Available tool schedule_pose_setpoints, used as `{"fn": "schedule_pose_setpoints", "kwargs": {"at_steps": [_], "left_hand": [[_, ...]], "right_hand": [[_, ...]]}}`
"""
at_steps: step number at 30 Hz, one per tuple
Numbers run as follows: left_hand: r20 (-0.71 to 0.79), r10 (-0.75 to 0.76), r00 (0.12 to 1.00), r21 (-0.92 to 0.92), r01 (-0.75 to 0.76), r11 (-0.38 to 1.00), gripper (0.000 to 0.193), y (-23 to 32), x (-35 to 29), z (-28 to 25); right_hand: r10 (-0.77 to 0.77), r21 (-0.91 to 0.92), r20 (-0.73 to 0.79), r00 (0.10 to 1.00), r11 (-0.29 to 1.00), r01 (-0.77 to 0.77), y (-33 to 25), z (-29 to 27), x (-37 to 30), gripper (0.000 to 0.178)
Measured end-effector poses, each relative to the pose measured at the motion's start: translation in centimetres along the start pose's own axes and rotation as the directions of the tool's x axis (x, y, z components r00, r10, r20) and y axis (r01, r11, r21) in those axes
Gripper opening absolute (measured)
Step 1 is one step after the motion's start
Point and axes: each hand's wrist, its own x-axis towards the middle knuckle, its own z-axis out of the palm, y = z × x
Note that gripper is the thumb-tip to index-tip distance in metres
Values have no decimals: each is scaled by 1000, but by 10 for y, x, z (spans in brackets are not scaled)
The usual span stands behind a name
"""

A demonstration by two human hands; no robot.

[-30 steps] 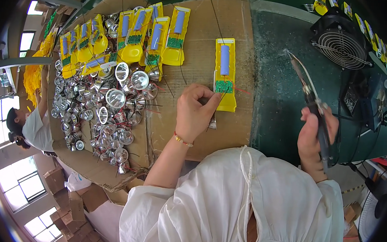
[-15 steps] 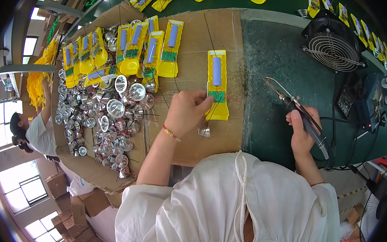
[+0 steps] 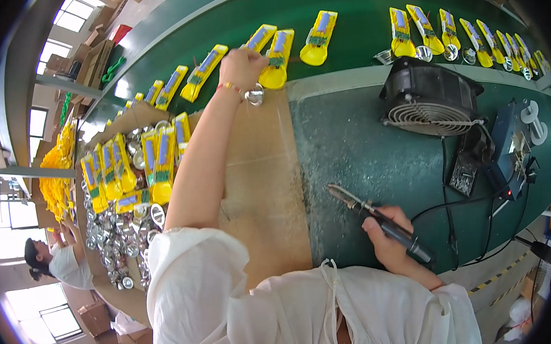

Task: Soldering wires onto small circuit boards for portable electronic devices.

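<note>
My left hand reaches to the far side, its fingers closed at the edge of a yellow flashlight shell on the green belt. That shell carries a blue-violet battery and a green circuit board. Just below hangs a silver reflector cup, at the cardboard's far edge. My right hand is wrapped round a black soldering iron, its tip pointing up and left over the green bench. The left fingertips are partly hidden behind the hand.
More yellow shells line the belt. A cardboard box of reflectors and stacked shells is at left. A black fan, solder spool and soldering station stand right. A co-worker is at far left.
My left hand has carried the yellow flashlight shell from the cardboard up to the belt. My right hand has shifted left and nearer with the soldering iron. The view has moved too.
</note>
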Motion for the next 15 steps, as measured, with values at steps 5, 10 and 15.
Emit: {"fn": "schedule_pose_setpoints", "kwargs": {"at_steps": [5, 10, 15], "left_hand": [[-103, 375, 921, 91, -367, 926, 49, 69, 30, 45], [-6, 167, 986, 249, -160, 955, 44, 70, 1, 59], [-135, 217, 967, 61, -210, 976, 34, 29, -145, 25]], "right_hand": [[-109, -21, 71, 991, 994, 111, 6, -2, 6, 21], [-104, -28, 92, 990, 994, 107, 6, -1, 5, 21], [69, 47, -28, 997, 997, -67, 10, -6, -2, 16]]}}
